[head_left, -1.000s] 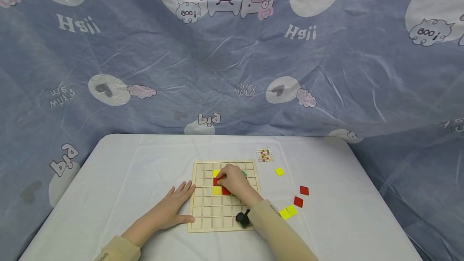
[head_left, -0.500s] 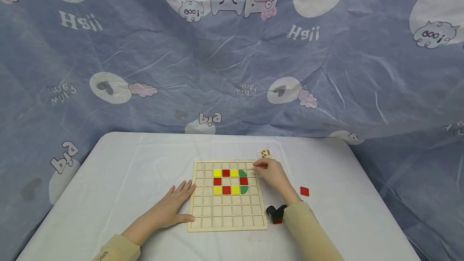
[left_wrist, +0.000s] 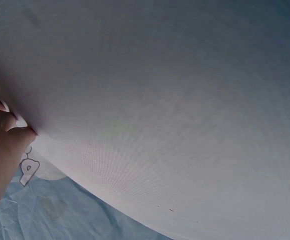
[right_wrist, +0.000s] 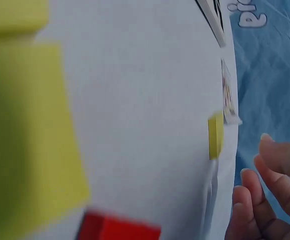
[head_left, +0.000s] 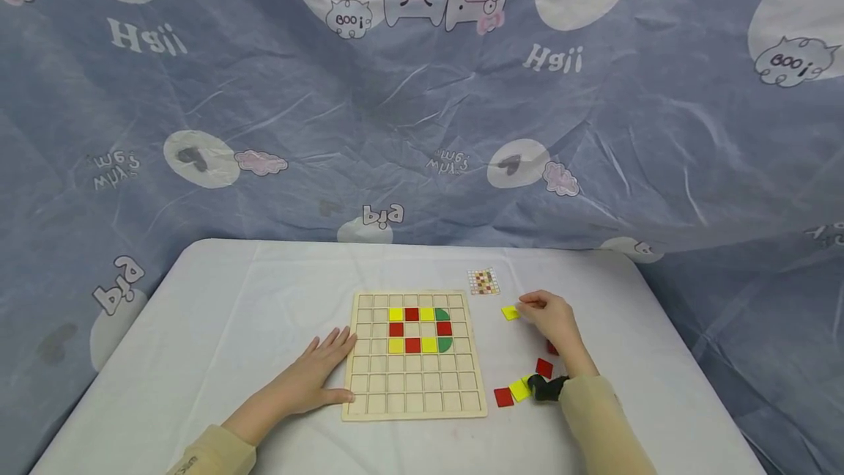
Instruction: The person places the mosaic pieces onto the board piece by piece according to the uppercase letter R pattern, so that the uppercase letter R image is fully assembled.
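A square wooden grid board (head_left: pixel 395 387) lies on the table, with red and yellow square tiles and two green rounded tiles in its upper middle cells. My left hand (head_left: pixel 316 376) rests along the board's left edge, fingers straight and spread. To the right of the board, my right hand (head_left: pixel 550 319) is over the table beside a lone yellow tile (head_left: pixel 509 312). In the right wrist view the fingers (right_wrist: pixel 252 182) are loosely bent with nothing between them, apart from that yellow tile (right_wrist: pixel 215 136). The left wrist view shows mostly white tabletop and part of the left hand (left_wrist: pixel 5 140).
A small printed pattern card (head_left: pixel 484 281) lies behind the lone yellow tile. Nearer the front right are a red tile (head_left: pixel 504 396), yellow tiles (head_left: pixel 519 390) and another red tile (head_left: pixel 543 368). The black wrist camera (head_left: pixel 546 388) partly covers them. A patterned blue cloth (head_left: pixel 422 130) hangs behind the table.
My right hand has left the board, where it was at a red tile, and moved right to beside the lone yellow tile. The left hand has stayed put.
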A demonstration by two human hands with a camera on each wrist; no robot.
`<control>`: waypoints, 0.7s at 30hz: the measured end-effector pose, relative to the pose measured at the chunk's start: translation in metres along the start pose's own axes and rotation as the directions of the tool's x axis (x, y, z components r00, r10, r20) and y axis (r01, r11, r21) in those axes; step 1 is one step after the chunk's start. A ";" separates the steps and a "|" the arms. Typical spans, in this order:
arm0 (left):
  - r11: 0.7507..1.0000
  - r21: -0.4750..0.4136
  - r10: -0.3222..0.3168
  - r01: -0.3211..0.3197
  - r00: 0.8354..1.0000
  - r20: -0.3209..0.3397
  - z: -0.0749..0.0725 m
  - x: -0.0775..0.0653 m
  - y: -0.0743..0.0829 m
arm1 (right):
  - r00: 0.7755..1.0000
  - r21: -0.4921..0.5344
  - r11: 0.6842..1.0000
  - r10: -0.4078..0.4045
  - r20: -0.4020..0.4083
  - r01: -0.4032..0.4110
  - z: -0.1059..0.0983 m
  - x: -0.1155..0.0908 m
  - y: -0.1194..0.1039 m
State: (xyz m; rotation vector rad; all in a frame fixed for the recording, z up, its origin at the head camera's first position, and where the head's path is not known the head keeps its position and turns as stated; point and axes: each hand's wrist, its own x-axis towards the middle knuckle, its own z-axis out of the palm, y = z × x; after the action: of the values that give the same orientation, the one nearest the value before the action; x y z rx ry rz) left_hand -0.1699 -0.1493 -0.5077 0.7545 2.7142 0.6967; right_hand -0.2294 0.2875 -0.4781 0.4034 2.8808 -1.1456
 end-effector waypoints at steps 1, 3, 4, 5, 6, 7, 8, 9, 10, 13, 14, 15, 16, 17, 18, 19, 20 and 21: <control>1.000 0.001 -0.001 0.001 1.000 0.000 0.000 0.000 0.000 | 1.000 -0.004 1.000 0.007 0.005 -0.007 -0.003 0.000 0.004; 1.000 -0.001 0.008 -0.008 1.000 -0.002 -0.001 0.000 0.000 | 1.000 -0.010 1.000 0.020 0.019 -0.020 -0.009 -0.002 0.012; 1.000 -0.001 0.014 -0.014 1.000 -0.002 -0.001 -0.001 0.000 | 0.999 -0.011 1.000 0.028 0.031 -0.028 -0.012 -0.003 0.016; 1.000 0.001 0.017 -0.017 1.000 -0.002 -0.002 -0.001 0.000 | 0.998 -0.011 0.999 0.036 0.042 -0.036 -0.015 -0.005 0.019; 1.000 0.002 0.020 -0.020 1.000 -0.003 -0.002 -0.001 0.000 | 0.997 -0.009 0.999 0.043 0.056 -0.043 -0.017 -0.008 0.022; 1.000 0.000 0.025 -0.025 1.000 -0.005 -0.002 -0.001 -0.001 | 0.997 -0.010 0.999 0.046 0.069 -0.046 -0.020 -0.010 0.026; 1.000 0.000 0.029 -0.029 1.000 -0.006 -0.002 -0.001 -0.001 | 0.996 -0.014 0.999 0.045 0.079 -0.044 -0.022 -0.012 0.029; 1.000 0.001 0.028 -0.028 1.000 -0.006 -0.002 -0.001 -0.001 | 0.995 -0.018 0.999 0.045 0.090 -0.043 -0.024 -0.014 0.032; 1.000 0.001 0.029 -0.029 1.000 -0.006 -0.002 -0.001 -0.001 | 0.994 -0.023 0.999 0.047 0.100 -0.045 -0.027 -0.016 0.035; 1.000 0.009 0.021 -0.021 1.000 -0.006 0.000 -0.001 -0.001 | 0.991 -0.033 0.998 0.055 0.125 -0.051 -0.032 -0.022 0.042; 1.000 0.010 0.018 -0.017 1.000 -0.005 0.000 -0.001 -0.002 | 0.990 -0.042 0.998 0.057 0.132 -0.051 -0.033 -0.023 0.044; 1.000 0.011 0.014 -0.014 1.000 -0.005 0.001 -0.001 -0.002 | 0.988 -0.049 0.997 0.061 0.140 -0.054 -0.034 -0.025 0.045; 1.000 0.009 0.017 -0.017 1.000 -0.008 0.001 -0.001 -0.003 | 0.987 -0.059 0.997 0.063 0.147 -0.055 -0.035 -0.026 0.046; 1.000 0.009 0.014 -0.014 1.000 -0.007 0.001 -0.001 -0.003 | 0.986 -0.069 0.996 0.064 0.151 -0.054 -0.036 -0.027 0.047; 1.000 0.010 0.015 -0.015 1.000 -0.008 0.001 -0.001 -0.003 | 0.986 -0.082 0.995 0.061 0.154 -0.049 -0.036 -0.028 0.048; 1.000 0.009 0.015 -0.015 1.000 -0.008 0.001 -0.001 -0.003 | 0.986 -0.095 0.994 0.060 0.154 -0.046 -0.036 -0.029 0.049; 1.000 0.007 0.019 -0.019 1.000 -0.008 0.001 -0.001 -0.003 | 0.986 -0.104 0.994 0.060 0.154 -0.044 -0.036 -0.030 0.049; 1.000 0.009 0.021 -0.020 1.000 -0.007 0.002 0.000 -0.004 | 0.986 -0.109 0.993 0.061 0.153 -0.044 -0.036 -0.031 0.050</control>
State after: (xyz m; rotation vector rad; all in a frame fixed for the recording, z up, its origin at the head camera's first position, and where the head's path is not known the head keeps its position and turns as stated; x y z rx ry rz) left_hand -0.1704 -0.1517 -0.5107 0.7844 2.7209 0.6936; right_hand -0.1848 0.3399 -0.4820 0.3663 2.7625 -0.9655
